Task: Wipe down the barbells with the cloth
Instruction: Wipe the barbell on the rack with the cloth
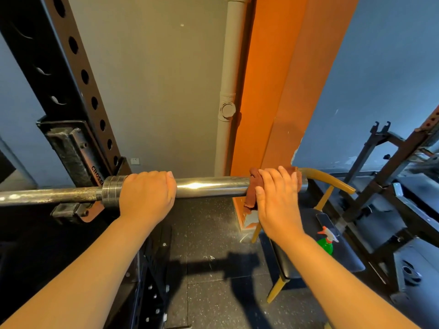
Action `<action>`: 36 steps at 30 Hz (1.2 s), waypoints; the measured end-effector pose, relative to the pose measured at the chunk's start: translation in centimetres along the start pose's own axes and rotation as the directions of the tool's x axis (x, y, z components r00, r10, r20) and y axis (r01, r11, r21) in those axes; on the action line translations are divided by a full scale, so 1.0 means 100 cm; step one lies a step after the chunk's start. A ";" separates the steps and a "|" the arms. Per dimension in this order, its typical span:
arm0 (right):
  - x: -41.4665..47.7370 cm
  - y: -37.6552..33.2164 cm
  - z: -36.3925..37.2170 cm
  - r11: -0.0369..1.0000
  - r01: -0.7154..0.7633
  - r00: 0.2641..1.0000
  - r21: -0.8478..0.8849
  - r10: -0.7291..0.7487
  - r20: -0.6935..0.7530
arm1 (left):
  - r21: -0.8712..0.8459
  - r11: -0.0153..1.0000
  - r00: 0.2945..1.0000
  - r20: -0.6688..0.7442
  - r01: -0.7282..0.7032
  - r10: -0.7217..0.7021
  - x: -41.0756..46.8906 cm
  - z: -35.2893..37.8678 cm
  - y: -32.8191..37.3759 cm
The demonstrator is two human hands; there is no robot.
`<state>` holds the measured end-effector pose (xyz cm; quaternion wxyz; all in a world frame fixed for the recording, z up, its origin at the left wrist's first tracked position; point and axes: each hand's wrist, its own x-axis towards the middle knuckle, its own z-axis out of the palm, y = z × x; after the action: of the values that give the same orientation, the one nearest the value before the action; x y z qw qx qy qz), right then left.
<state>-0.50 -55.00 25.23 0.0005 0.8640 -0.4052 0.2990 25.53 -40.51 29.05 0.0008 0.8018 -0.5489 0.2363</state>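
A long steel barbell (209,187) lies level across the view, resting on the hook of a black rack upright at the left. Its thin, dull, knurled shaft runs in from the left edge and meets a ringed collar; from there the thicker, polished sleeve runs right and catches a bright glint near its middle. A rust-brown, crumpled fabric cloth (254,188) is wrapped around the sleeve close to its right end, bunched over the top and hanging a little below the bar, with a frayed lower edge. The sleeve's end cap shows just beyond the cloth.
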 end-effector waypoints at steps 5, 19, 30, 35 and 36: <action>0.011 0.018 -0.010 0.995 -0.093 0.995 -0.024 0.092 -0.033 | 0.097 0.993 0.998 0.008 -0.069 0.069 0.010 0.006 -0.004; 0.018 -0.030 0.003 0.995 -0.043 0.999 -0.088 0.041 -0.021 | -0.320 0.935 0.979 -0.075 0.154 -0.187 -0.019 0.015 0.003; 0.015 -0.026 -0.006 0.976 0.210 0.975 0.058 -0.213 0.061 | -0.325 0.923 0.975 -0.020 0.204 -0.223 -0.011 0.022 0.008; 0.016 -0.047 0.007 1.000 -0.016 0.998 -0.001 0.016 -0.055 | -0.347 0.917 0.980 0.036 0.197 -0.196 -0.003 0.017 0.004; 0.014 -0.058 0.012 1.000 -0.003 0.999 -0.025 0.001 -0.047 | -0.346 0.917 0.980 0.069 0.199 -0.186 -0.001 0.015 0.003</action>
<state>4.92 -52.40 26.35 0.0205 0.8562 -0.4096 0.3143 25.84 -40.92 27.64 0.1573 0.8428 -0.5006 0.1194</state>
